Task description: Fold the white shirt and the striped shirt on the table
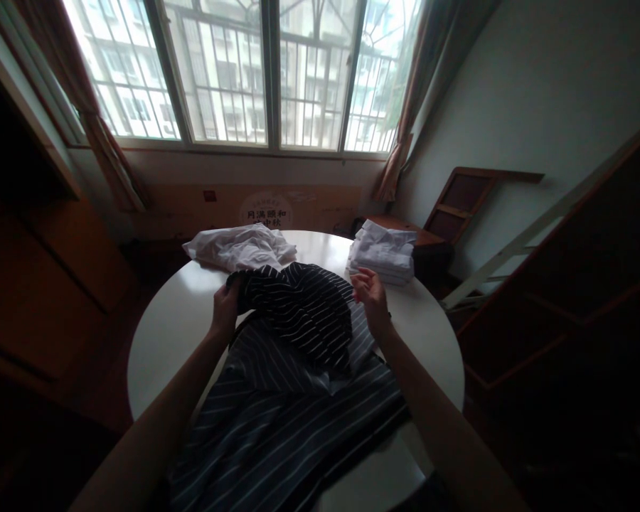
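Head view shows your two bare arms reaching out over a round white table (171, 320). A dark striped cloth (293, 370) lies on the table in front of you, spread from the near edge up to the middle. Its far part is bunched up and lifted a little.

Your left hand (225, 309) is closed on the far left edge of the striped cloth. The fingers are tucked into the fabric, pinching it.

Your right hand (372, 297) is at the far right side of the cloth, palm turned in, fingers loose and apart. It looks like it is just beside the cloth, but the room is dim, so you cannot tell if it touches.

Behind the striped cloth, a crumpled white cloth (240, 247) sits near the far edge of the table. To the right of it, close to your right hand, is a neat stack of folded white clothes (384, 252).

Past the table is a big window (245, 71) with bars and curtains (107, 142) at the sides.
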`<action>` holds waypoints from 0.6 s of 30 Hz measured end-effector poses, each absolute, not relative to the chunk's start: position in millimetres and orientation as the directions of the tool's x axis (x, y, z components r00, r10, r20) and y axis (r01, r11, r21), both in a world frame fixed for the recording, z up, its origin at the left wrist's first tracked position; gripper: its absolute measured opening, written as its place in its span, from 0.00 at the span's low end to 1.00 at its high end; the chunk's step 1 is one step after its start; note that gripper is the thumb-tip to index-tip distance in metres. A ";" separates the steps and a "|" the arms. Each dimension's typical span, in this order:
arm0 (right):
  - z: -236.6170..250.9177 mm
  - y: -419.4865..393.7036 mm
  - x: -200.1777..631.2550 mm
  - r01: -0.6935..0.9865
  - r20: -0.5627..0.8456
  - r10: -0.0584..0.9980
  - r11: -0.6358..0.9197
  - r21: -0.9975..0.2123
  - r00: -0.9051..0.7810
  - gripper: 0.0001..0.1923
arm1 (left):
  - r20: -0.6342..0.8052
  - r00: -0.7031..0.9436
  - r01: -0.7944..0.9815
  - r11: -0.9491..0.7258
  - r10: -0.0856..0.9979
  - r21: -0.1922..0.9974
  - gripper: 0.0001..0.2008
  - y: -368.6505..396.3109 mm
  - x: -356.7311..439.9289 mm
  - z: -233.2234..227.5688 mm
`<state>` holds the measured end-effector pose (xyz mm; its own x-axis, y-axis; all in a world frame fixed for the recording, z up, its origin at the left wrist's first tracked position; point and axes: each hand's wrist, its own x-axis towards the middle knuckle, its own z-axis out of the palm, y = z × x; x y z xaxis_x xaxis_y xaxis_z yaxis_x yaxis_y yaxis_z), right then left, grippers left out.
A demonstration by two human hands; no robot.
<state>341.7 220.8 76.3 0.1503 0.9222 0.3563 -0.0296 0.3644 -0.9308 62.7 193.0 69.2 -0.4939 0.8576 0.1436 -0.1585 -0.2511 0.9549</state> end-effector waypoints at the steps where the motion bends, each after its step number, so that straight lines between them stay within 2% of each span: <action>1: 75.4 216.6 336.3 0.017 0.389 0.920 0.388 -0.921 0.051 0.26 | 0.146 -0.448 -0.160 -0.239 0.882 0.958 0.22 191.9 65.1 69.1; 4: 67.6 202.7 318.7 0.166 0.396 0.878 0.448 -0.879 -0.270 0.40 | 0.140 -0.254 -0.182 -0.190 0.957 0.965 0.21 187.6 72.8 69.2; 6: 58.9 196.5 308.6 0.263 0.362 0.832 0.494 -0.829 -0.421 0.44 | 0.118 -0.143 -0.195 -0.145 0.983 0.970 0.21 185.7 76.4 68.5; 7: 54.5 195.2 304.8 0.303 0.349 0.809 0.521 -0.798 -0.474 0.40 | 0.104 -0.105 -0.199 -0.124 0.989 0.972 0.22 185.3 77.4 67.9; 9: 48.3 195.7 300.7 0.351 0.331 0.773 0.565 -0.747 -0.541 0.24 | 0.083 -0.077 -0.205 -0.097 0.994 0.974 0.22 185.7 77.9 66.6; 11: 48.1 199.0 301.7 0.359 0.311 0.772 0.559 -0.747 -0.555 0.10 | 0.060 -0.077 -0.220 -0.076 0.995 0.973 0.21 186.6 77.5 66.1; 14: 59.5 204.8 311.3 0.249 0.274 0.838 0.424 -0.871 -0.472 0.05 | 0.012 -0.141 -0.247 -0.047 0.990 0.968 0.21 186.9 77.7 68.6; 16: 70.5 207.4 319.7 0.072 0.229 0.885 0.281 -0.957 -0.406 0.08 | -0.005 -0.207 -0.272 -0.052 0.978 0.961 0.20 187.1 77.7 70.7; 18: 79.4 208.8 326.7 -0.128 0.180 0.917 0.144 -0.981 -0.355 0.13 | -0.007 -0.307 -0.296 -0.089 0.952 0.951 0.19 189.4 74.5 71.0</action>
